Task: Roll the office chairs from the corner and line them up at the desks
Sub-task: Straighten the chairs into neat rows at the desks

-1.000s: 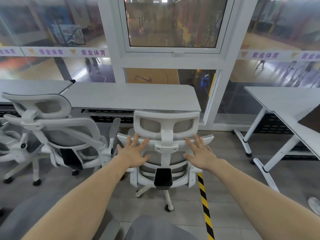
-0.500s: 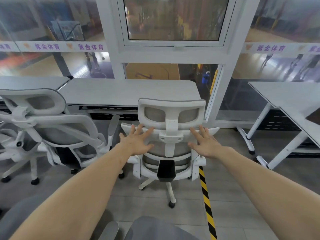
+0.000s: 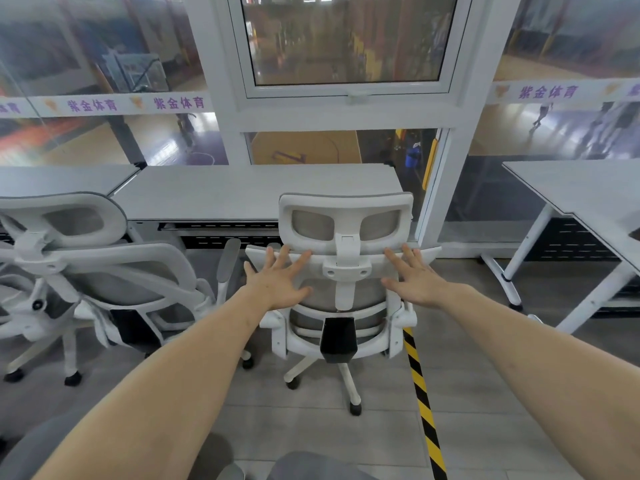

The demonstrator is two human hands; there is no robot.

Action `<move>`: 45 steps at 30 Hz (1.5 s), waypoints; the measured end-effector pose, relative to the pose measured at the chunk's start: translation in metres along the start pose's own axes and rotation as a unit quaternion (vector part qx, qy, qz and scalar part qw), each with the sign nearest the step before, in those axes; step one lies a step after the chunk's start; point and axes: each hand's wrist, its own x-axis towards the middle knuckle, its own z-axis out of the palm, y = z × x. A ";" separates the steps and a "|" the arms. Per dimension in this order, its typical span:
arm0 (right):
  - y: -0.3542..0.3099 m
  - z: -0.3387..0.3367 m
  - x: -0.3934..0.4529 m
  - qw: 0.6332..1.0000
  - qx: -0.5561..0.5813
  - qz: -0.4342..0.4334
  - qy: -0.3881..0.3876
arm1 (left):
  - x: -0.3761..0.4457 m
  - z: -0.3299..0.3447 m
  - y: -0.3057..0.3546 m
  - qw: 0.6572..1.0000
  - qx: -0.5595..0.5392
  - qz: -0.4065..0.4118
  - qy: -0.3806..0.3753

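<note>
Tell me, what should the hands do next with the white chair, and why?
Probably keep pushing it gently straight ahead. Both the left hand and the right hand lie flat with spread fingers on the back of the white chair, which faces the desk but seems not tucked under it yet. Another chair already stands at the desk to its left.

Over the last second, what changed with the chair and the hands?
The white chair rolled forward until its headrest reaches the desk edge. The left hand and right hand followed, still flat and open against its backrest. The neighbouring chair stayed put.
</note>
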 end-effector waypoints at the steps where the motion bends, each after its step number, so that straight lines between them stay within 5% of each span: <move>1: 0.000 -0.001 0.004 1.000 0.006 -0.002 0.000 | 0.003 0.000 -0.001 1.000 -0.001 -0.001 0.002; 45: -0.029 0.015 0.021 0.999 -0.004 0.001 0.032 | 0.016 -0.003 -0.036 0.999 -0.041 -0.013 -0.014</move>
